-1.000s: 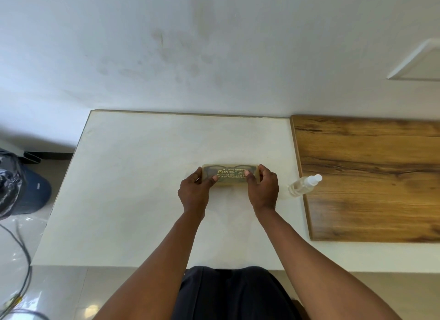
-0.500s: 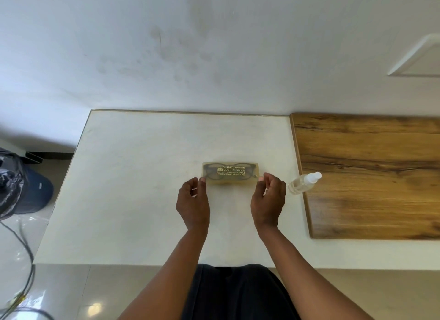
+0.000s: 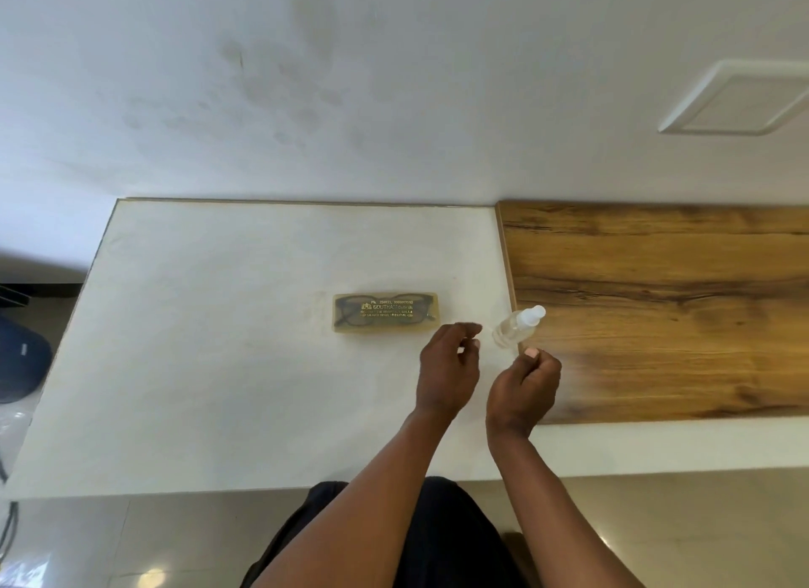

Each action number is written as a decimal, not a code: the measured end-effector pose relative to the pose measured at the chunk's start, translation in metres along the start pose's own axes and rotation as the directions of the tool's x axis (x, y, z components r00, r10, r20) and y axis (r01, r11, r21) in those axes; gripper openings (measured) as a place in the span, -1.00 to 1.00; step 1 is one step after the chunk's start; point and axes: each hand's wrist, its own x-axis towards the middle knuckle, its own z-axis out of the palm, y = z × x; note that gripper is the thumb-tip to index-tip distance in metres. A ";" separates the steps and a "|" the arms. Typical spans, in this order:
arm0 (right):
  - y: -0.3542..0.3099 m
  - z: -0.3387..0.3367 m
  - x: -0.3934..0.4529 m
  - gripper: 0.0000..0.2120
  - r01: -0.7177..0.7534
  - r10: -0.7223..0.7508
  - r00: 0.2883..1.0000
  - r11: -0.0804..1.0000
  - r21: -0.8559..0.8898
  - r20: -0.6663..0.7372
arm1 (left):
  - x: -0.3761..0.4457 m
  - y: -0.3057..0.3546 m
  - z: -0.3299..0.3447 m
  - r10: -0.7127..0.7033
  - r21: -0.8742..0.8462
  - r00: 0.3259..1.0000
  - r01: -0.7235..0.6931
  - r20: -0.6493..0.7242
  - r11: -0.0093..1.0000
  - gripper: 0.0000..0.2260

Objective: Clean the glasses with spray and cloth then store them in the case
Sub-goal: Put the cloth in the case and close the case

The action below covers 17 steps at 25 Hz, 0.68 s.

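A translucent yellowish case (image 3: pixel 386 312) lies closed on the white table (image 3: pixel 219 346), with dark-framed glasses visible through its lid. A small clear spray bottle (image 3: pixel 516 326) with a white cap lies on its side at the edge of the wooden board. My left hand (image 3: pixel 448 368) hovers right of the case, fingers loosely curled and holding nothing. My right hand (image 3: pixel 527 379) is just below the bottle, fingers curled inward, not touching it. No cloth is in view.
A wooden board (image 3: pixel 656 307) covers the table's right part. The wall runs along the far edge. On the floor at the left stand a dark blue bin (image 3: pixel 19 359) and some cables.
Both hands have let go of the case and moved right and toward me, ending near the spray bottle. The case stays closed on the table.
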 end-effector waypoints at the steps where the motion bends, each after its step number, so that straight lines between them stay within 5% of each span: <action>1: 0.000 -0.001 0.007 -0.80 -0.005 0.005 1.000 1.000 0.017 0.002 | 0.004 0.005 0.005 0.015 0.001 0.999 -0.015 0.028 1.000 -0.78; 8: 0.005 -0.006 0.023 -0.59 0.050 -0.095 0.954 0.986 0.161 0.285 | 0.022 0.023 0.022 0.030 -0.006 0.986 -0.029 0.166 1.000 -0.66; 17: -0.009 0.012 0.023 -0.67 0.087 -0.149 0.919 0.980 0.181 0.365 | 0.030 0.020 0.003 -0.022 -0.070 0.999 0.025 0.044 0.997 -0.67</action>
